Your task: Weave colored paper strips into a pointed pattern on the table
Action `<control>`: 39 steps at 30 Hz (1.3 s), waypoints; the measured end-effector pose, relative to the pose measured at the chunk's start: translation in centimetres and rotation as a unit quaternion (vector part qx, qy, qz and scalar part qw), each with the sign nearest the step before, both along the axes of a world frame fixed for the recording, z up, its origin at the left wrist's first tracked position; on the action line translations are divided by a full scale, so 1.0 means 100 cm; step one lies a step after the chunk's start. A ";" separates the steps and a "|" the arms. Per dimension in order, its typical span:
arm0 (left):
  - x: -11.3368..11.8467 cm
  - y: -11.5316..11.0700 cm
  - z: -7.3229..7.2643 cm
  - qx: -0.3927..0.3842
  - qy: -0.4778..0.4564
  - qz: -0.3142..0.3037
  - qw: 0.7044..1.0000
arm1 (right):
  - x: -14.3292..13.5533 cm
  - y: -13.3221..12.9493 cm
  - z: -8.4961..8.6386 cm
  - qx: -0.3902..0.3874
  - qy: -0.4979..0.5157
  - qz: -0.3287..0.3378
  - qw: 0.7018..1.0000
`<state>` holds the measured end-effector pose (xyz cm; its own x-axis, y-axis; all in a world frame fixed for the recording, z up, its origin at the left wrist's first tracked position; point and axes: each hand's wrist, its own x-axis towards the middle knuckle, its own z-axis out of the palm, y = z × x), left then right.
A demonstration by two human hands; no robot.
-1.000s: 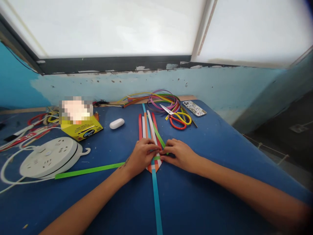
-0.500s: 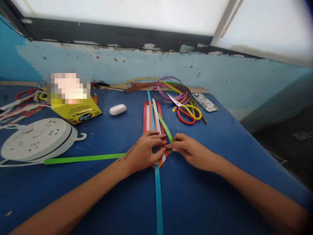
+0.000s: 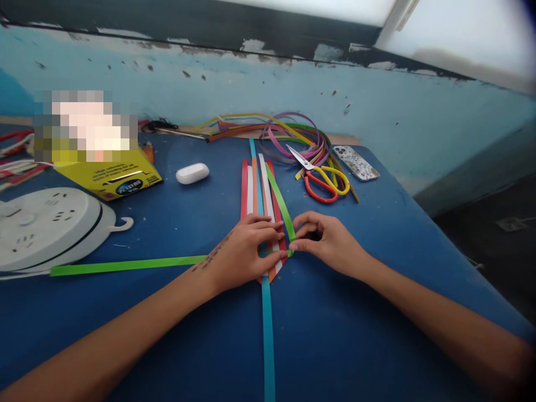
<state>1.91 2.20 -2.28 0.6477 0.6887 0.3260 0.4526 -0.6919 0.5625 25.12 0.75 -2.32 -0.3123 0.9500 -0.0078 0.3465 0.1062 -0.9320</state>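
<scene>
My left hand [image 3: 240, 248] lies with fingers stretched over a bundle of parallel flat strips, pressing them to the table. Red [image 3: 244, 184], white [image 3: 263, 167] and orange [image 3: 254, 181] strips show beyond the fingers. A long blue strip [image 3: 268, 335] runs through the bundle toward me. One green strip [image 3: 138, 266] passes crosswise beneath my left hand and bends upward at the bundle's right edge. At that bend my right hand [image 3: 324, 243] has its thumb and curled fingertips on the green strip. The crossing under my left palm is hidden.
Red-and-yellow scissors [image 3: 322, 187] lie partly open beyond my right hand, near a patterned phone [image 3: 355, 163] and coiled coloured strips [image 3: 293, 131]. To the left are a white earbud case [image 3: 192, 173], a yellow box [image 3: 113, 173] and a round white power strip [image 3: 54, 223] on the blue table [image 3: 355, 346].
My right hand's fingers and thumb have shifted back slightly at the green strip's bend, which now stands out more at the edge. The left hand stays on the bundle. The view has tilted down.
</scene>
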 end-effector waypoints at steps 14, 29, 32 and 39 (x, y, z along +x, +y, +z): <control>0.002 0.000 0.001 0.005 -0.020 -0.010 1.000 | -0.009 -0.004 0.000 0.145 -0.123 0.011 0.982; 0.002 0.000 0.000 0.002 -0.017 -0.003 1.000 | 0.007 0.003 0.013 0.062 -0.062 0.100 0.991; 0.002 0.001 -0.002 0.003 -0.022 -0.003 1.000 | 0.003 -0.001 0.011 0.077 -0.071 0.074 0.992; 0.002 0.001 -0.002 0.000 -0.018 -0.006 1.000 | -0.004 -0.004 0.010 0.091 -0.102 0.044 0.990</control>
<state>2.16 2.32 -2.43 0.6440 0.6800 0.3505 0.4225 -0.6981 0.5781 24.73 0.34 -1.30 -0.4042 0.9102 0.0900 0.5064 0.3047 -0.8066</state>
